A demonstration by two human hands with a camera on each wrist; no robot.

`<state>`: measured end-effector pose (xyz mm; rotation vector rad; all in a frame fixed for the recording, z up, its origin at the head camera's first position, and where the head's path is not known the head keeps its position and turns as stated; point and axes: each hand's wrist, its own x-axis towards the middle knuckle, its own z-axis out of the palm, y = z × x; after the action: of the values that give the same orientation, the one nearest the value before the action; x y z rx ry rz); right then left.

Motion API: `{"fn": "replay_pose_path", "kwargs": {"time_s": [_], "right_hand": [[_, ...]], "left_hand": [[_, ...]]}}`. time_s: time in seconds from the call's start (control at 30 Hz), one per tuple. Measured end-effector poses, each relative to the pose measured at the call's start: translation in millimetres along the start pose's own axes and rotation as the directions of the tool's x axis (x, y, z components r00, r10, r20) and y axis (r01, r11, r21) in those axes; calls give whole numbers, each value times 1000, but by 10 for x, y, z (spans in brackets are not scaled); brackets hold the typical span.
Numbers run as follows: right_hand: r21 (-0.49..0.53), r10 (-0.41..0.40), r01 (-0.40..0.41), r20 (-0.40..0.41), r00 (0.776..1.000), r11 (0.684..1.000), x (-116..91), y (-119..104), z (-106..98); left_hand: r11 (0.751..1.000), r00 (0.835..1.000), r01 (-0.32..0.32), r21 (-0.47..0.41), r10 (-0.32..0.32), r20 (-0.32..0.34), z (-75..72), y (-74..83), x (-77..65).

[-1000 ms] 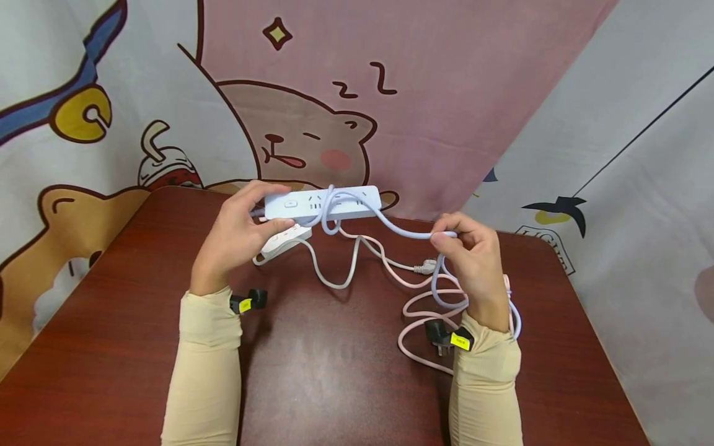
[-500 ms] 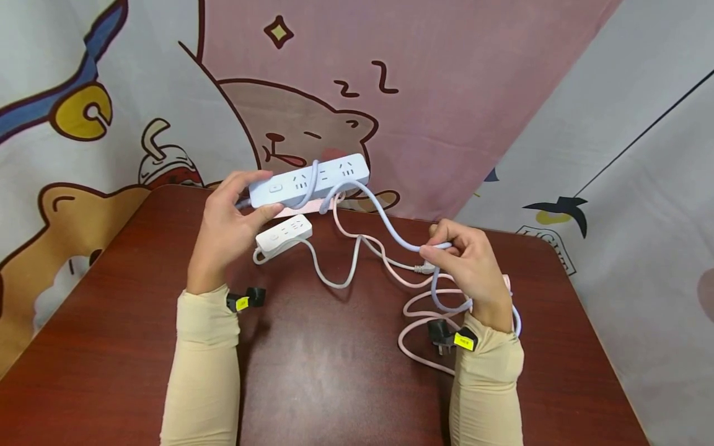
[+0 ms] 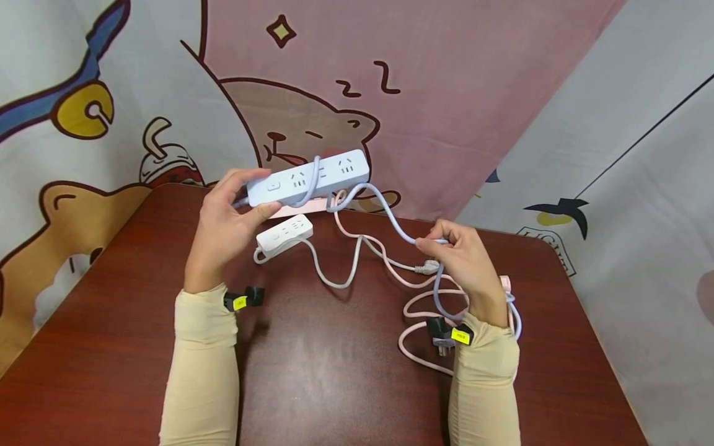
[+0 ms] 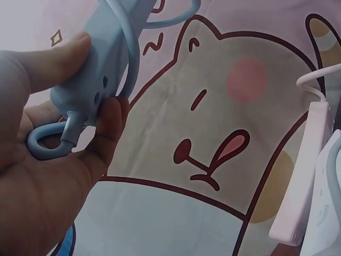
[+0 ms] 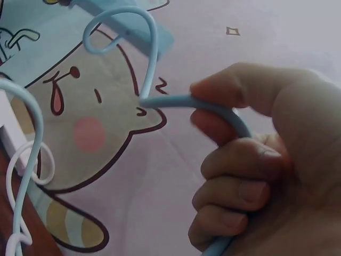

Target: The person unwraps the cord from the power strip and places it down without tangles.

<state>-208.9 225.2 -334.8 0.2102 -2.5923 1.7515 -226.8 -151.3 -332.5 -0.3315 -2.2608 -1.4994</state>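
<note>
My left hand (image 3: 225, 217) grips the switch end of a pale blue power strip (image 3: 346, 170), held tilted above the table's far side. One turn of its cord (image 3: 385, 201) wraps round the strip's middle, as the left wrist view shows too. From there the cord runs in a slack curve to my right hand (image 3: 465, 257), which pinches it between thumb and forefinger. In the right wrist view the other fingers are curled, and the cord (image 5: 170, 101) passes through the palm and hangs below.
A small white power strip (image 3: 284, 235) lies on the table (image 3: 334, 347) below the held one. Behind it is a pink power strip (image 3: 304, 207), partly hidden. Its pink cord (image 3: 409, 356) coils at the right. A white plug (image 3: 428, 267) lies near the right hand. Printed cloth hangs behind.
The left hand has raised and tilted the blue power strip, its right end up. A cord loop over the strip has slipped off its right part. The right hand has shifted slightly left and down.
</note>
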Motion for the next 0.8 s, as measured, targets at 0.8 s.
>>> {"fn": "replay_pose_path", "kwargs": {"time_s": [0.8], "right_hand": [[-68, 138, -152, -176, 975, 986, 154, 172, 32]], "left_hand": [[1000, 975, -5, 30, -2, 220, -11, -27, -17]]}}
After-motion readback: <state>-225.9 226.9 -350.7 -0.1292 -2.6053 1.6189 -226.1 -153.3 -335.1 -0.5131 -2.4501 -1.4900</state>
